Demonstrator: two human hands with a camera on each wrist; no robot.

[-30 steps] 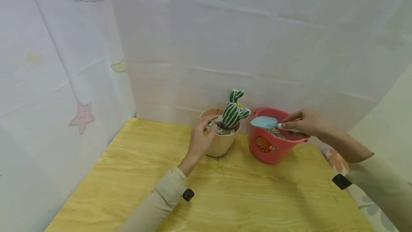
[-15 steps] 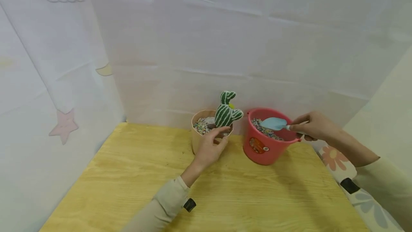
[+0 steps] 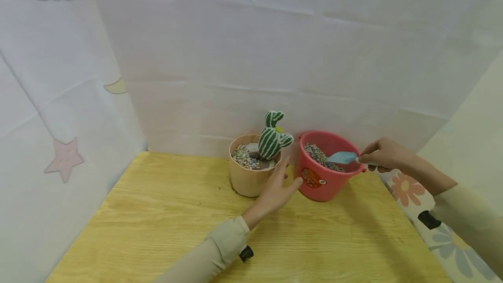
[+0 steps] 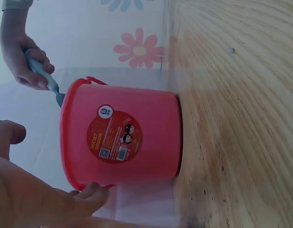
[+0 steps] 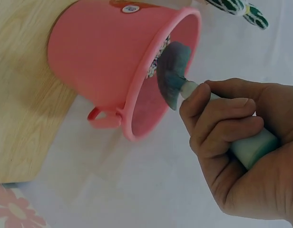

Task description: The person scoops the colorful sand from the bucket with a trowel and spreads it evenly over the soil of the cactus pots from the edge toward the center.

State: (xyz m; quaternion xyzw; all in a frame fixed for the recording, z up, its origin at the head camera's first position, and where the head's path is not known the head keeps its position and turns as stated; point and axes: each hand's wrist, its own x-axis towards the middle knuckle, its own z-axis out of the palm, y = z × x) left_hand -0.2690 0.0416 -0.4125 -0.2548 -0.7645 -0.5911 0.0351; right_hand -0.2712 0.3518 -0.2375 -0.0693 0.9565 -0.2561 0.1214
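Note:
My right hand [image 3: 387, 154] grips the handle of a small light blue trowel [image 3: 343, 157], whose blade is over the mouth of a red bucket [image 3: 328, 182]. Small multicoloured pebbles [image 3: 317, 154] lie inside the bucket. My left hand [image 3: 275, 191], fingers spread and holding nothing, is between the bucket and a peach-coloured flowerpot [image 3: 245, 180]. A green cactus with white stripes [image 3: 270, 143] leans to the right in the pot, with pebbles around its base. In the left wrist view, my left fingertips lie near the bucket's rim; whether they touch it I cannot tell.
The pot and bucket stand on a wooden table [image 3: 165, 213], near a pale cloth backdrop [image 3: 220, 56] at its back edge. A patterned cloth [image 3: 64, 158] hangs on the left. One loose pebble [image 4: 231, 50] lies on the tabletop.
My left hand has left the flowerpot's rim and moved right, toward the bucket. My right hand has lowered the trowel toward the bucket's pebbles. The head view has shifted a little to the right.

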